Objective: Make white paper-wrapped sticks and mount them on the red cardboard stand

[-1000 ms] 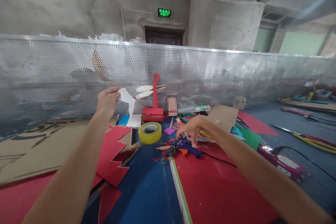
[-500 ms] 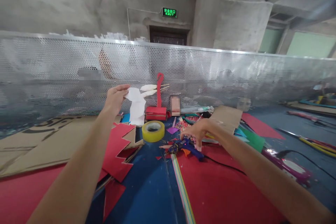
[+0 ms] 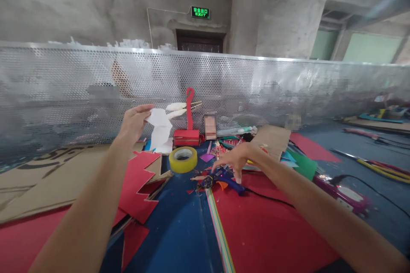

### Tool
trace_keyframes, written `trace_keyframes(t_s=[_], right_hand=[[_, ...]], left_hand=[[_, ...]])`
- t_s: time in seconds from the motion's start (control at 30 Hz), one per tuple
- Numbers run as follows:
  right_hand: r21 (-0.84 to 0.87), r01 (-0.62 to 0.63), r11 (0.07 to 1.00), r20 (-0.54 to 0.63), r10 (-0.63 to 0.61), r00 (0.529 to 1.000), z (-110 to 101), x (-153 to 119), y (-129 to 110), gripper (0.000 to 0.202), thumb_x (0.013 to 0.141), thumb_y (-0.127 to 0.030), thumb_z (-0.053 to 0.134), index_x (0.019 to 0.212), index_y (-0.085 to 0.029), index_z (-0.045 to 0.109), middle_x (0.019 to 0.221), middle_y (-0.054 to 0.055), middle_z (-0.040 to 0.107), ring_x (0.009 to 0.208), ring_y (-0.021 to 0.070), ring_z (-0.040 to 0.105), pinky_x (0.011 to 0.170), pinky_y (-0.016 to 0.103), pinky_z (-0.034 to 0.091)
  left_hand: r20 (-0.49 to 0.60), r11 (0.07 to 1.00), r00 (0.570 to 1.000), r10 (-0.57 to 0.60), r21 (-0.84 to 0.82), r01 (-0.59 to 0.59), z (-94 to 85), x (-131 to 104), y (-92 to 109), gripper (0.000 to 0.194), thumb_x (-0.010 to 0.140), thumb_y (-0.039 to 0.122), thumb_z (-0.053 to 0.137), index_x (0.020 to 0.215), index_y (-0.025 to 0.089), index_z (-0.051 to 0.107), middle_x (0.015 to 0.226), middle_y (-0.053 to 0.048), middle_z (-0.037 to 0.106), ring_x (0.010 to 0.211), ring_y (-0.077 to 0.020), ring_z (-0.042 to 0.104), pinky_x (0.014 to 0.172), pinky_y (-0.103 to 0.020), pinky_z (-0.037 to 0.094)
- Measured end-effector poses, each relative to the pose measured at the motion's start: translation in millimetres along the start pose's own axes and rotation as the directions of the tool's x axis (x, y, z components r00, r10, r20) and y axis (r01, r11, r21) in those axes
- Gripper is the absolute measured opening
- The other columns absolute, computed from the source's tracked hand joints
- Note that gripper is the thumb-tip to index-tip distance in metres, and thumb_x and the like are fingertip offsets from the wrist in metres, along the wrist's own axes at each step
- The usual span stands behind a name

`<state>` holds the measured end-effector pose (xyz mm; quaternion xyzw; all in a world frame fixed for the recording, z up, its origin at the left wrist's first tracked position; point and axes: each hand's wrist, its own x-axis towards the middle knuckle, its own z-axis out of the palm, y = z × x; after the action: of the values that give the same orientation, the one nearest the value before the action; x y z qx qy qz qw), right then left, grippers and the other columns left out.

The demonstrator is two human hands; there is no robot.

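In the head view, my left hand (image 3: 133, 123) pinches a cut piece of white paper (image 3: 160, 130) by its upper left edge. The paper hangs upright behind a roll of yellow tape (image 3: 183, 160). Over a blue hot glue gun (image 3: 229, 180) arches my right hand (image 3: 236, 158), its fingers apart. Whether its fingertips touch the gun cannot be told. The gun lies on its side with an orange trigger, a small red light and a black cable. Two white, elongated pieces on thin sticks (image 3: 176, 110) are just right of the paper.
A red box with a hooked strip (image 3: 186, 137) stands by the perforated metal panel (image 3: 230, 76). Cardboard (image 3: 48, 175) and zigzag-cut red card (image 3: 139, 187) lie left, a red sheet (image 3: 272, 226) right. Striped strips (image 3: 219, 230) run towards me. Pliers (image 3: 368, 164) lie far right.
The whole view has shifted slightly, so things sit a little further left. Both hands keep nearly the same pose, the left one still on the paper.
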<state>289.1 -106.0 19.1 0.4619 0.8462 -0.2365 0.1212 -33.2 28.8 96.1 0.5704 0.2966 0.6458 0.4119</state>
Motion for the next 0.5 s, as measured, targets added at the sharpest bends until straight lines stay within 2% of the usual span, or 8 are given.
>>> trace_keyframes(t_s=[0.1, 0.2, 0.3, 0.4, 0.5], right_hand=[[-0.03, 0.117, 0.993, 0.12, -0.112, 0.986, -2, 1, -2, 0.109, 0.046, -0.033, 0.094, 0.144, -0.03, 0.046, 0.14, 0.01, 0.05, 0.125, 0.0335, 0.051, 0.092, 0.034, 0.045], [-0.017, 0.151, 0.988, 0.105, -0.148, 0.983, 1, -1, 1, 0.108, 0.05, -0.033, 0.093, 0.146, -0.027, 0.043, 0.138, 0.012, 0.05, 0.122, 0.0335, 0.053, 0.089, 0.033, 0.046], [0.017, 0.13, 0.991, 0.073, -0.131, 0.989, 7, -7, 4, 0.111, 0.054, -0.037, 0.092, 0.15, -0.026, 0.036, 0.136, 0.013, 0.05, 0.106, 0.0279, 0.061, 0.077, 0.029, 0.048], [0.079, 0.113, 0.99, 0.079, -0.119, 0.99, 12, -10, 3, 0.115, 0.05, -0.045, 0.092, 0.149, -0.023, 0.038, 0.135, 0.014, 0.05, 0.093, 0.0236, 0.063, 0.069, 0.026, 0.048], [0.121, 0.101, 0.987, 0.114, -0.115, 0.987, 14, -9, -1, 0.117, 0.043, -0.048, 0.094, 0.145, -0.022, 0.044, 0.13, 0.013, 0.054, 0.091, 0.0233, 0.063, 0.068, 0.026, 0.048]], left_hand=[[0.019, 1.0, 1.0, -0.018, 0.012, 0.018, -1.0, -1, 0, 0.037, 0.059, 0.011, 0.067, 0.096, 0.009, 0.072, 0.086, -0.006, 0.071, 0.08, -0.0151, 0.061, 0.073, -0.025, 0.046], [0.027, 1.0, 0.999, -0.023, 0.012, 0.023, -1.7, 0, -1, 0.038, 0.056, 0.013, 0.069, 0.094, 0.01, 0.072, 0.086, -0.005, 0.071, 0.081, -0.0161, 0.062, 0.073, -0.025, 0.046], [0.051, 0.999, 0.998, -0.022, 0.026, 0.021, -1.7, 2, -3, 0.034, 0.057, 0.017, 0.073, 0.092, 0.016, 0.073, 0.087, -0.005, 0.072, 0.086, -0.0197, 0.062, 0.076, -0.029, 0.047], [0.066, 0.998, 0.997, -0.032, 0.05, 0.028, -1.0, 2, -4, 0.029, 0.059, 0.019, 0.074, 0.088, 0.02, 0.072, 0.087, -0.005, 0.072, 0.089, -0.0227, 0.062, 0.078, -0.033, 0.047], [0.076, 0.998, 0.996, -0.034, 0.053, 0.03, -0.2, 1, -3, 0.029, 0.061, 0.018, 0.073, 0.09, 0.019, 0.071, 0.086, -0.005, 0.071, 0.087, -0.0221, 0.062, 0.079, -0.034, 0.046]])
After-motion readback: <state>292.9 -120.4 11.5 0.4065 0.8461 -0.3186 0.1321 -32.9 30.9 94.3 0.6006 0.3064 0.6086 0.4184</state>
